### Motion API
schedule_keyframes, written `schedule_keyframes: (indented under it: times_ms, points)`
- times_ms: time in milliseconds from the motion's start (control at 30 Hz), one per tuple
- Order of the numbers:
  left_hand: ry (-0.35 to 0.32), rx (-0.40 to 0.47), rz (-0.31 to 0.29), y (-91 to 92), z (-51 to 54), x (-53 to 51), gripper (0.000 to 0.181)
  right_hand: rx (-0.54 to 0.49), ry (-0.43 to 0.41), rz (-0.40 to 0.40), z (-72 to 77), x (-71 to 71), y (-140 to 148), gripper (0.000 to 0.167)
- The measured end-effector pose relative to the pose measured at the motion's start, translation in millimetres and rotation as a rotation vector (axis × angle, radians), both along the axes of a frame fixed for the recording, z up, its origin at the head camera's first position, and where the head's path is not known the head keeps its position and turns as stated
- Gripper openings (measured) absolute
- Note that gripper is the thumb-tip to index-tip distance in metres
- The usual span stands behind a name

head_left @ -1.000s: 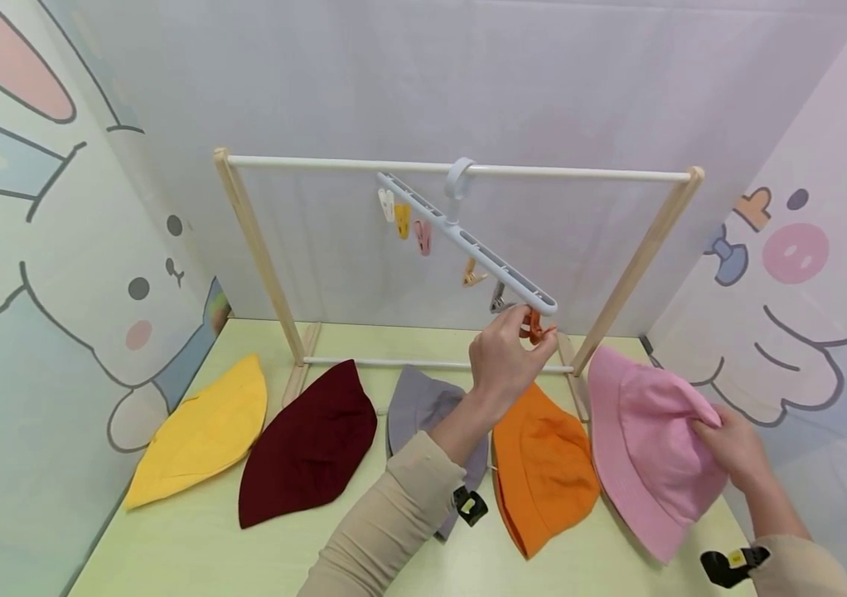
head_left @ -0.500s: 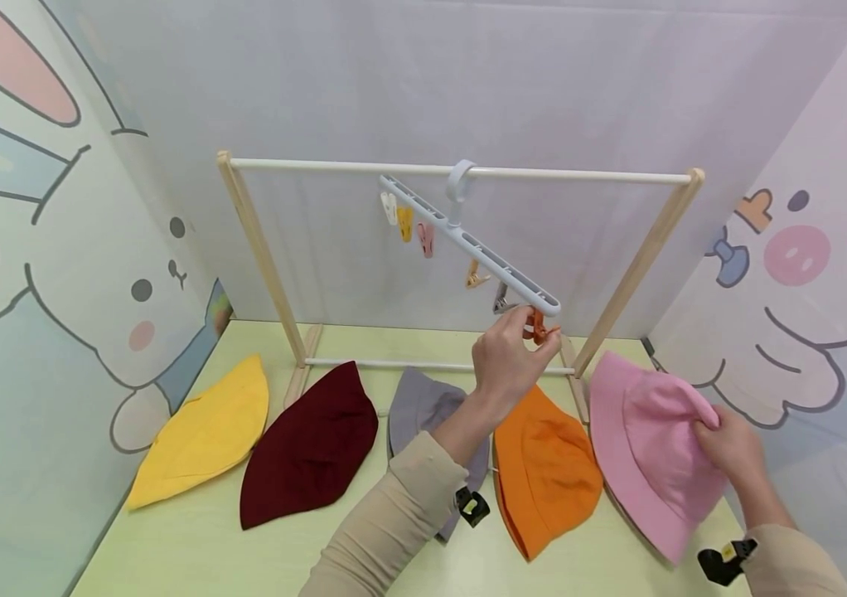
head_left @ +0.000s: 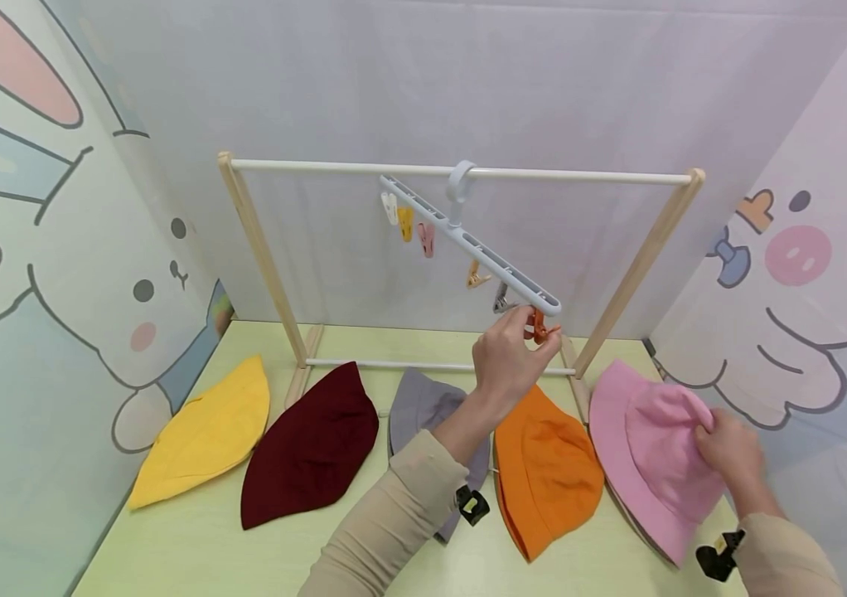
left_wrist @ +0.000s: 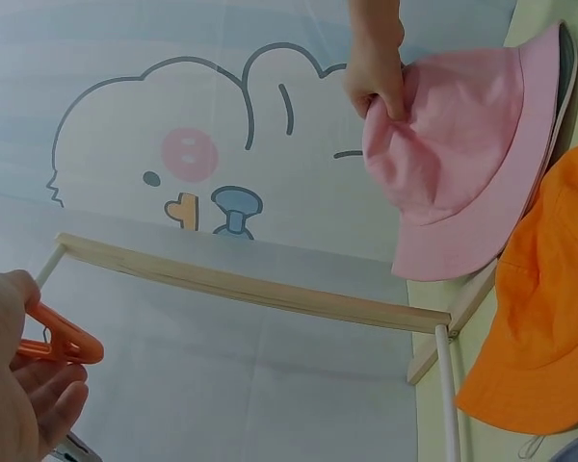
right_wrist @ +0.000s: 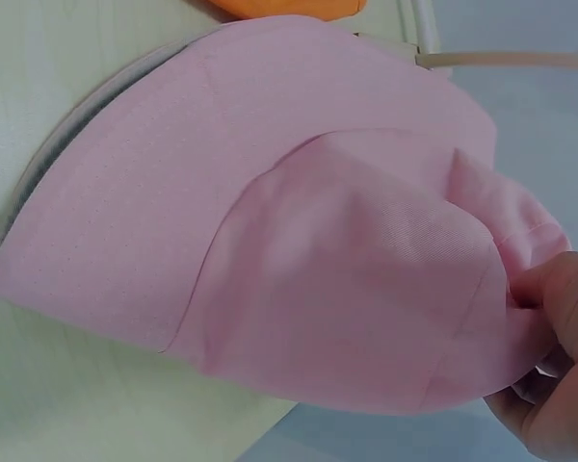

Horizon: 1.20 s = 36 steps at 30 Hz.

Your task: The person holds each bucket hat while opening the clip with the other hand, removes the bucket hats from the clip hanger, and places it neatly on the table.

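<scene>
My left hand (head_left: 507, 355) pinches an orange clothespin (head_left: 540, 329) that hangs at the near end of a pale grey clip hanger (head_left: 494, 257). In the left wrist view that orange clothespin (left_wrist: 69, 344) sits between thumb and fingers. On the right, my right hand (head_left: 733, 448) grips a pink bucket hat (head_left: 665, 448) by its crown. Folds gather at the pinched crown of the pink hat (right_wrist: 347, 279) in the right wrist view, and its grey lining shows along the brim. An orange bucket hat (head_left: 546, 468) lies just left of the pink one.
The hanger hooks over the rack's white top rail (head_left: 580, 175). Several other clothespins hang from it, such as a yellow one (head_left: 404, 224). A grey hat (head_left: 423, 406), a maroon hat (head_left: 312, 448) and a yellow hat (head_left: 203, 435) lie on the light table (head_left: 192, 555).
The pink hat's upper brim has dropped a little, and my right hand and wrist have shifted slightly left. My left hand keeps its hold on the orange clothespin.
</scene>
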<state>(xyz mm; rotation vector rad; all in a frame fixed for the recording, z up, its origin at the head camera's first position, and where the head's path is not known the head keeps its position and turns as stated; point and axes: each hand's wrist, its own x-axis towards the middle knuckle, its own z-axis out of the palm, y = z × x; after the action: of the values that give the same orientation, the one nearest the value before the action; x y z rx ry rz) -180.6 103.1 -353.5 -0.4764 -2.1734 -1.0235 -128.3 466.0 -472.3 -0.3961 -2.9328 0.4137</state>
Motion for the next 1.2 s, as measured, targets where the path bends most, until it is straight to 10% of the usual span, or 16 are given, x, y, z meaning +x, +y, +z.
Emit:
schedule_keyframes:
  times_ms: [1200]
  points:
    - [-0.032,-0.026,-0.029,1.7,6.1,-4.0,0.018,-0.066,-0.178,-0.015,-21.4,3.0,16.4,0.047]
